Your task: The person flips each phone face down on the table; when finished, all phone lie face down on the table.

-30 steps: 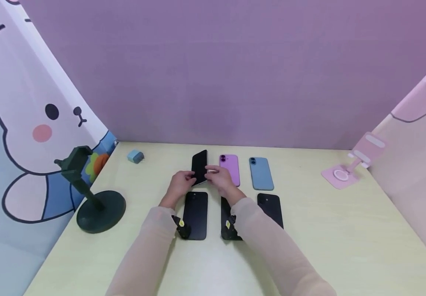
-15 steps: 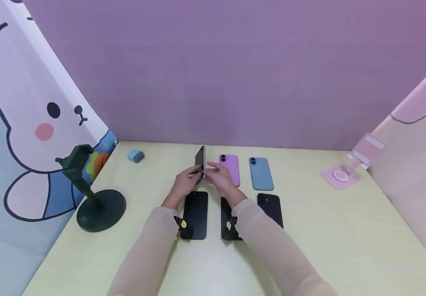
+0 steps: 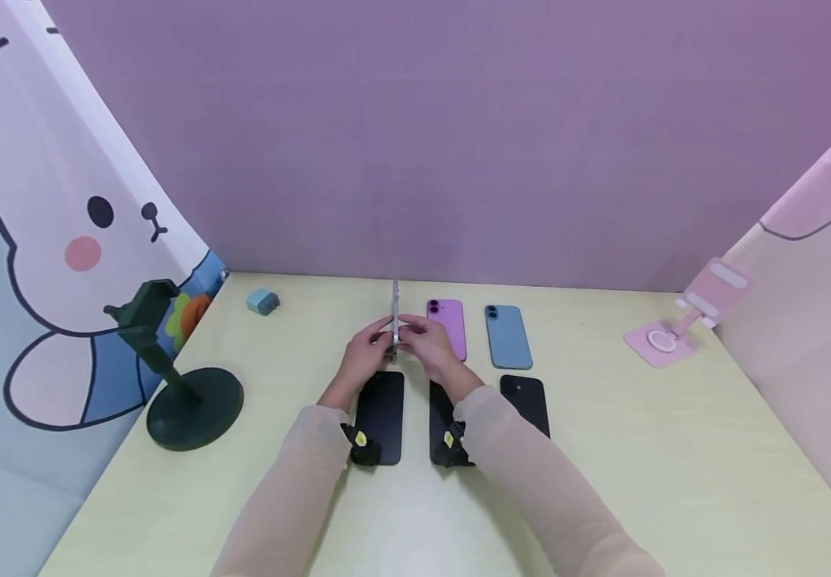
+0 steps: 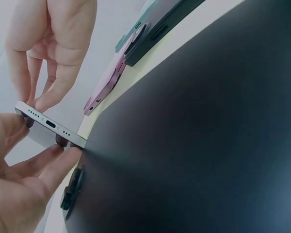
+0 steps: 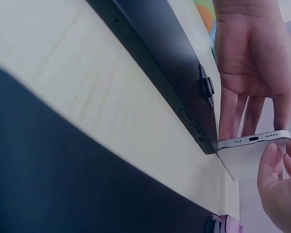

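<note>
Both hands hold a smartphone (image 3: 396, 308) with a light metal frame on its long edge, edge-on to the head camera. Its bottom edge, with charging port (image 4: 50, 124) and speaker holes, faces the wrist cameras. My left hand (image 3: 361, 357) grips its left side, fingertips against the face. From the right, my right hand (image 3: 429, 344) pinches it by the pale back (image 5: 247, 158). Just in front of the hands lies a black phone (image 3: 382, 421). Another black phone (image 3: 440, 421) lies partly under the right wrist, and a third (image 3: 526, 401) is partly hidden by the right sleeve.
Right of the hands lie a pink phone (image 3: 447, 328) and a blue phone (image 3: 509, 336), backs up. A dark green stand (image 3: 195, 409) is at left, with a small blue block (image 3: 263, 301) behind it. A pink phone stand (image 3: 663, 340) stands at far right.
The held phone has turned from showing its dark screen to standing edge-on. Both hands have shifted slightly with it, and the other phones stay where they were.
</note>
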A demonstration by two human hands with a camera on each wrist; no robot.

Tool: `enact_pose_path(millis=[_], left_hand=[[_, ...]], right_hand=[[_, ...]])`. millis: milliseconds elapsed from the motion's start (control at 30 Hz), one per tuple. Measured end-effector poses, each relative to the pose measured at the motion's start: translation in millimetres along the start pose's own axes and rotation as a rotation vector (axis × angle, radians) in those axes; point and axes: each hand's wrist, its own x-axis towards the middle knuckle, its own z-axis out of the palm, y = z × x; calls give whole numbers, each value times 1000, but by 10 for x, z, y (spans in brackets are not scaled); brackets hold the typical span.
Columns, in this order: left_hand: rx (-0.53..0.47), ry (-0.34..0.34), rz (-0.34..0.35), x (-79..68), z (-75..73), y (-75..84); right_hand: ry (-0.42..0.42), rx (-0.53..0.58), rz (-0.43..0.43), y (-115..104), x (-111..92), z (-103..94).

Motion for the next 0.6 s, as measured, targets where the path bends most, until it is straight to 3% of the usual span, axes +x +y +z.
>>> enact_pose_path(millis=[300, 400, 600], left_hand=[[-64, 35, -4, 15, 0, -25], [-39, 45, 13, 20, -9, -21], [-80, 36, -2, 19, -37, 3]], right_hand=[[-8, -48, -5, -4, 2, 16], [-9, -46, -9, 0, 7, 17], [-26, -55, -7, 24, 2, 26]])
